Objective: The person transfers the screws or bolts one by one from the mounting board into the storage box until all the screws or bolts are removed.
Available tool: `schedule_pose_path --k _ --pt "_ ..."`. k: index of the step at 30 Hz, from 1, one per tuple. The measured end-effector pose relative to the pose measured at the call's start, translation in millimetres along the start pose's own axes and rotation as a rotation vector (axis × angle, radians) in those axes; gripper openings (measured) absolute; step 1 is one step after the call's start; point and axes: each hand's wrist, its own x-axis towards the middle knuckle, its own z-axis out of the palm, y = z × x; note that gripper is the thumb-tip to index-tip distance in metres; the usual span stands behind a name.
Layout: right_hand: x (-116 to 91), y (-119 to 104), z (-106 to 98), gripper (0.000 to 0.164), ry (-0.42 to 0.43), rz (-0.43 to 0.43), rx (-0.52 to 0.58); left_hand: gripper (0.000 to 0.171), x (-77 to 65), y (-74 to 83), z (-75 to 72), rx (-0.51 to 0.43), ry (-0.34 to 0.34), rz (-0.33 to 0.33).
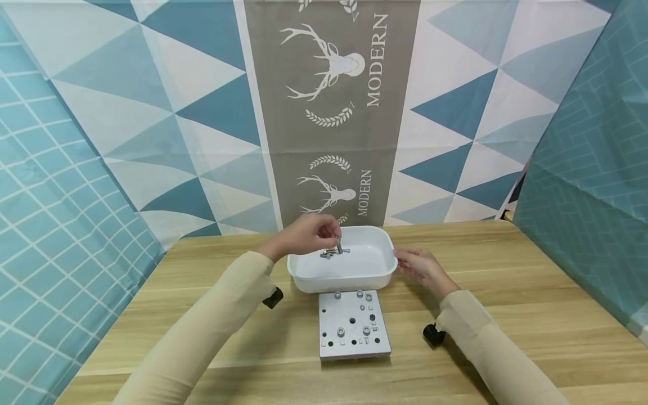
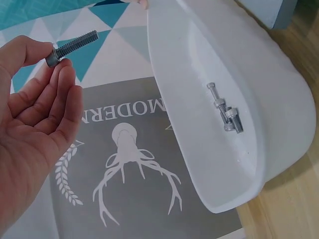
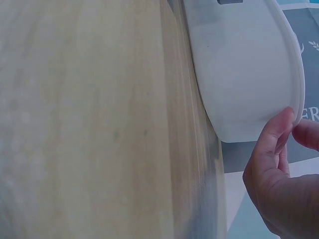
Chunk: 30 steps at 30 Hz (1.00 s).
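Between thumb and forefinger, my left hand [image 1: 310, 233] pinches a socket head bolt [image 2: 77, 45] by its head, the threaded end pointing away from the fingers in the left wrist view. The hand is over the left part of a white tray [image 1: 324, 285]. Several more bolts [image 2: 225, 112] lie in a small heap inside that tray. At the tray's right end, my right hand [image 1: 420, 264] grips the rim with thumb and fingertips, as the right wrist view [image 3: 276, 172] also shows.
Just in front of the tray, a silver metal plate [image 1: 344, 309] with holes and several fitted bolts lies on the wooden table [image 1: 243, 360]. Patterned cloth [image 1: 197, 140] hangs behind the table, with blue cloth at both sides.
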Motion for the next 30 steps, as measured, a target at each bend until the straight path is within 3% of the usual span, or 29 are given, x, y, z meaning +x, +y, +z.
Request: schedule_pose_path --k 13,21,30 --pt "0 2 1 0.048 0.008 -0.007 -0.012 0.009 10.5 -3.6 -15.5 0.02 -0.014 -0.028" --pt "0 2 2 0.049 0.009 -0.008 -0.021 0.009 18.5 -14.5 -10.7 0.017 -0.001 -0.021" --pt "2 2 0 0.049 0.018 -0.015 -0.027 0.01 32.1 -31.5 -9.9 0.006 0.019 -0.095"
